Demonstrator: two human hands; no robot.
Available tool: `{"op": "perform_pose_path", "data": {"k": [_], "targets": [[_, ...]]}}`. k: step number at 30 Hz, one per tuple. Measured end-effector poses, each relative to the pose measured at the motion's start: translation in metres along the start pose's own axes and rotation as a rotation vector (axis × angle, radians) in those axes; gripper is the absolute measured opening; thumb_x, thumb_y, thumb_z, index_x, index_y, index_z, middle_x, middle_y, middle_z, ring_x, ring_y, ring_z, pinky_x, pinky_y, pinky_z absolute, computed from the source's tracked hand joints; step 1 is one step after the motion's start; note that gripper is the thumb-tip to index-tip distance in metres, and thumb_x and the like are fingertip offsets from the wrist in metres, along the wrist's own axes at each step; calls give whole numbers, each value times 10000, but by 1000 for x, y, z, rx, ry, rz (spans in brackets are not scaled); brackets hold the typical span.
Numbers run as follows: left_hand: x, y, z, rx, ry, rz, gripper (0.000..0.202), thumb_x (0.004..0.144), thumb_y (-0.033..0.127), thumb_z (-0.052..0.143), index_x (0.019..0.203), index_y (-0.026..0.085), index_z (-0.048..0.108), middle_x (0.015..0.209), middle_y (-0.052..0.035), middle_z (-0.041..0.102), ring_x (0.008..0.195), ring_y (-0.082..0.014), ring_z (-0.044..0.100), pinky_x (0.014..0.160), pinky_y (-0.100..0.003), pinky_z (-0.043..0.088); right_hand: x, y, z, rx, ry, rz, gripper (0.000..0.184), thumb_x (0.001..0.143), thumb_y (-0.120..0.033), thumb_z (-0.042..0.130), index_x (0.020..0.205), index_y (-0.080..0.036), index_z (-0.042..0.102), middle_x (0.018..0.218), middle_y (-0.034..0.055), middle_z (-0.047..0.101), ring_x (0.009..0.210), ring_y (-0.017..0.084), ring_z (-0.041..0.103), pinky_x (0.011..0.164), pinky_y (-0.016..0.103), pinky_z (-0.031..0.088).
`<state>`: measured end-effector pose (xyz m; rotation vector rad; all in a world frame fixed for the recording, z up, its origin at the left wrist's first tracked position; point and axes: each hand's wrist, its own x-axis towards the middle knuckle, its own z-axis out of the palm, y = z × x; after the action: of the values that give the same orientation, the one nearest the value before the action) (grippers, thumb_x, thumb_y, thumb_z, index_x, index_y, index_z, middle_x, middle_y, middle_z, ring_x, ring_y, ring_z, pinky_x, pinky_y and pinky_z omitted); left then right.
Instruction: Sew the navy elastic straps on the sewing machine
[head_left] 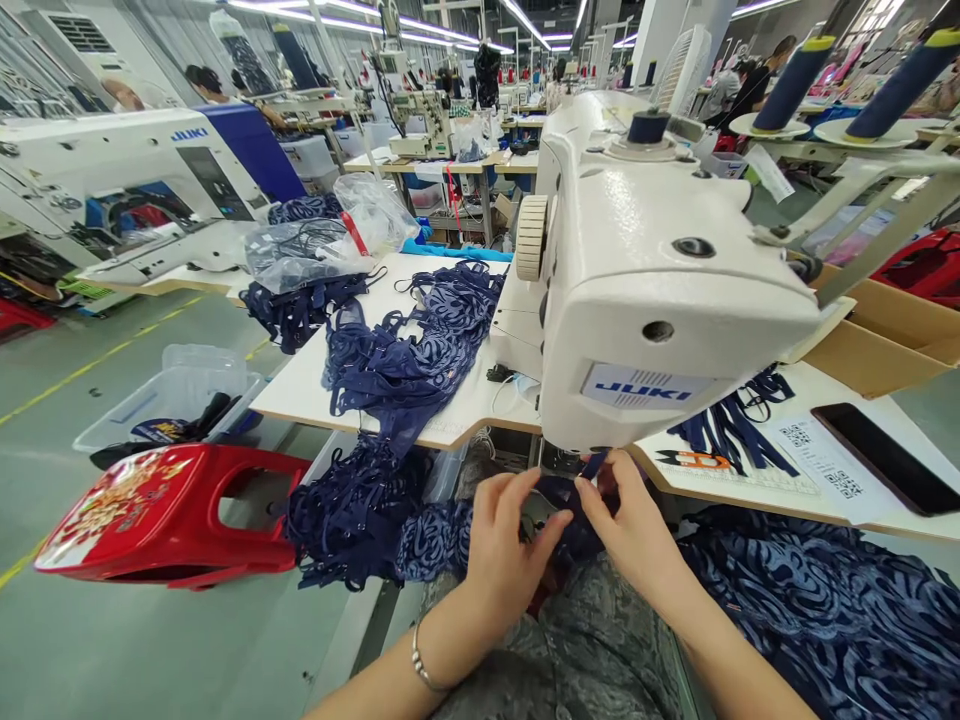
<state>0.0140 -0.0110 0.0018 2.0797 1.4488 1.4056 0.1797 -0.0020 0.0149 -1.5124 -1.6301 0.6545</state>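
Note:
My left hand (pixel 506 545) and my right hand (pixel 626 525) meet just under the head of a white JUKI sewing machine (pixel 645 290). Both pinch a small piece of navy blue patterned fabric (pixel 570 500) near the needle area, fingers curled on it. A silver bracelet sits on my left wrist. A long pile of the same navy fabric pieces (pixel 409 350) runs across the white table (pixel 315 370) to the left and hangs over its front edge. More navy patterned cloth (pixel 817 610) lies on my lap at the right.
A black phone (pixel 885 455) and paper sheets with QR codes (pixel 817 455) lie on the table at right, by a cardboard box (pixel 885 335). A red stool (pixel 169 515) and a clear plastic bin (pixel 176 395) stand on the floor left. Other machines and workers fill the background.

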Motion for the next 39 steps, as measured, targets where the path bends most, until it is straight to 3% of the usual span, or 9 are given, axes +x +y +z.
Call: {"op": "perform_pose_path", "data": {"k": [1, 3, 6, 10, 16, 20, 24, 30, 39], "targets": [[2, -2, -3, 117, 0, 179, 396, 853, 264, 683, 1224, 230, 547, 1002, -65, 644, 944, -204, 638, 861, -339, 523, 2, 2, 0, 43, 1, 8, 79, 906, -290, 524, 941, -228, 492, 829, 6, 495, 725, 178, 520, 666, 310, 466], [9, -4, -10, 222, -135, 472, 394, 880, 229, 650, 1262, 212, 554, 1108, -74, 665, 1091, -213, 607, 1006, -344, 437, 5, 6, 1, 124, -8, 35, 101, 889, -280, 544, 924, -230, 464, 798, -14, 457, 694, 163, 488, 651, 297, 460], [20, -7, -19, 244, -406, 636, 376, 930, 179, 564, 1304, 169, 527, 1209, -61, 666, 1198, -192, 565, 1060, -320, 362, 7, 15, 3, 247, -51, 96, 170, 885, -278, 562, 1012, -232, 458, 780, -29, 469, 673, 153, 482, 632, 281, 459], [22, -9, -24, 306, -461, 616, 365, 953, 179, 520, 1317, 207, 520, 1280, -30, 639, 1242, -185, 535, 1026, -334, 341, 7, 21, 5, 383, -83, 152, 237, 880, -315, 592, 1070, -245, 470, 790, -28, 514, 738, 164, 533, 662, 275, 473], [13, -8, -14, 434, -385, 606, 331, 959, 184, 509, 1283, 239, 550, 1317, -6, 612, 1287, -183, 483, 985, -347, 339, 20, 24, -1, 440, -49, 183, 240, 915, -432, 532, 1040, -228, 512, 904, 18, 592, 832, 176, 574, 764, 300, 486], [14, -4, -5, 476, -284, 568, 264, 974, 268, 509, 1224, 246, 588, 1280, -2, 634, 1261, -175, 500, 994, -350, 308, 39, 25, -6, 258, -16, 103, 239, 893, -396, 510, 1005, -197, 583, 977, 75, 656, 1010, 237, 584, 932, 398, 439], [20, 2, -1, 500, -241, 531, 276, 976, 341, 504, 1204, 218, 598, 1252, -22, 644, 1230, -190, 524, 1012, -361, 270, 56, 25, -4, 91, 41, 19, 233, 809, -316, 511, 937, -180, 650, 980, 117, 695, 1071, 297, 585, 967, 472, 415], [24, 4, 1, 529, -241, 494, 310, 958, 365, 531, 1211, 200, 597, 1122, -43, 677, 1171, -209, 563, 1001, -373, 252, 66, 27, 2, 67, 81, -152, 280, 829, -260, 503, 1023, -188, 692, 1068, 118, 711, 1117, 274, 599, 954, 418, 459], [26, 4, 2, 503, -261, 463, 363, 936, 393, 548, 1241, 199, 583, 1165, -43, 664, 1161, -217, 563, 997, -394, 245, 71, 38, 7, -43, 112, -250, 273, 873, -263, 471, 1009, -177, 692, 1059, 125, 715, 1122, 276, 600, 988, 447, 454]]}}
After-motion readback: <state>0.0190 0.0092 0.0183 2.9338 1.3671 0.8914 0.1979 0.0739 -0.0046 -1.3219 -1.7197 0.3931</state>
